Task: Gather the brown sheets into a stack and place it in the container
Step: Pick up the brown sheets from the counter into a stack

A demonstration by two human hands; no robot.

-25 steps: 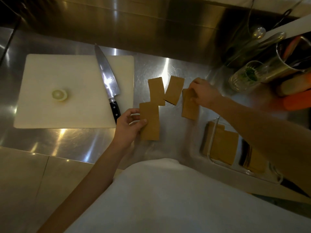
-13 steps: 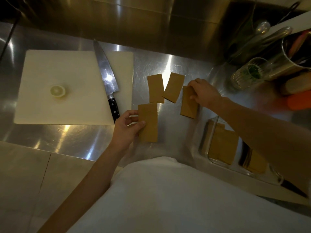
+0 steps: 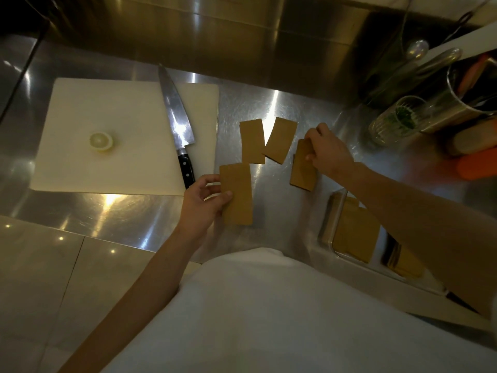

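Several brown sheets lie on the steel counter. My left hand [image 3: 205, 201] pinches the left edge of the nearest sheet [image 3: 238, 195]. Two loose sheets lie flat behind it: one upright [image 3: 252, 141], one tilted [image 3: 281, 140]. My right hand [image 3: 326, 150] grips the top of a small stack of sheets [image 3: 302, 168], thumb on its face. The clear container [image 3: 326, 232] sits at the lower right, below my right forearm, with more brown sheets [image 3: 355, 232] inside it.
A white cutting board [image 3: 80, 168] lies to the left with a lemon half [image 3: 100, 141] and a chef's knife [image 3: 176, 117] on it. A glass with herbs [image 3: 395, 122], a metal utensil pot [image 3: 457, 103] and an orange item [image 3: 476, 166] crowd the far right.
My left hand has drawn the nearest sheet slightly down and left, away from the upright sheet it overlapped. My right hand keeps its hold on the small stack.
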